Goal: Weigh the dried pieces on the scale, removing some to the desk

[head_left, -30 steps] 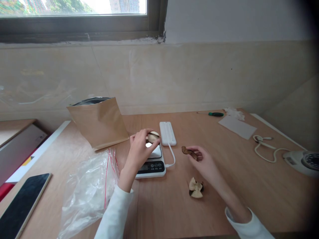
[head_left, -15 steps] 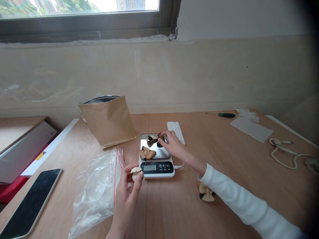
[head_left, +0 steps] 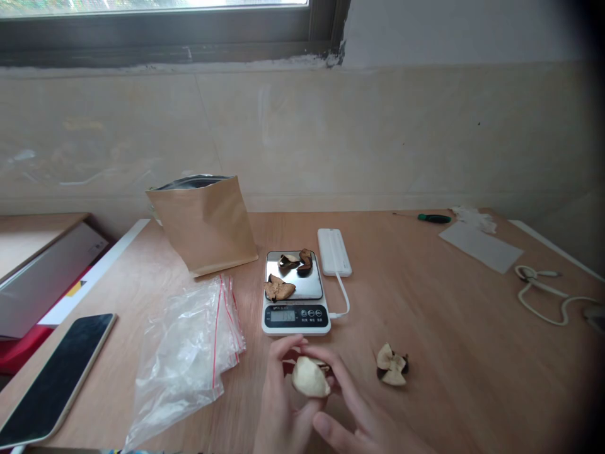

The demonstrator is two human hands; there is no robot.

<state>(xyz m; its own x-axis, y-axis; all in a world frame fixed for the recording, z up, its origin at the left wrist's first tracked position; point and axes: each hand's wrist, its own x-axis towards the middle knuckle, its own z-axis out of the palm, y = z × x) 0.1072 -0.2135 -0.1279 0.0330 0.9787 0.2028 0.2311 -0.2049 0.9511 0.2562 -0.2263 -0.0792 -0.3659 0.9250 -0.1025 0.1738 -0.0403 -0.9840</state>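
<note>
In front of the scale, a pale piece of dried citrus peel [head_left: 310, 377] is held between my two hands. My left hand [head_left: 282, 397] wraps it from the left and below. The curved fingers of my right hand [head_left: 352, 403] touch its upper right side, while the right thumb stands apart from it. Several dark, curled peel pieces [head_left: 280, 288] lie on the metal plate of a white kitchen scale [head_left: 267, 325], whose display is lit but too small to read. Another lobed peel piece [head_left: 392, 366] rests on the table to the right.
A brown paper pouch [head_left: 205, 227] stands open behind clear zip bags [head_left: 177, 353]. At the left edge lies a phone [head_left: 57, 378]. A white power bank [head_left: 334, 252] is cabled to the scale. Farther right are a green screwdriver [head_left: 433, 218], a white sheet [head_left: 479, 246] and a white cable [head_left: 543, 312].
My right hand has let go of a peel piece on the scale and come back to the peel in my left hand. My left hand has moved right, away from the zip bags.
</note>
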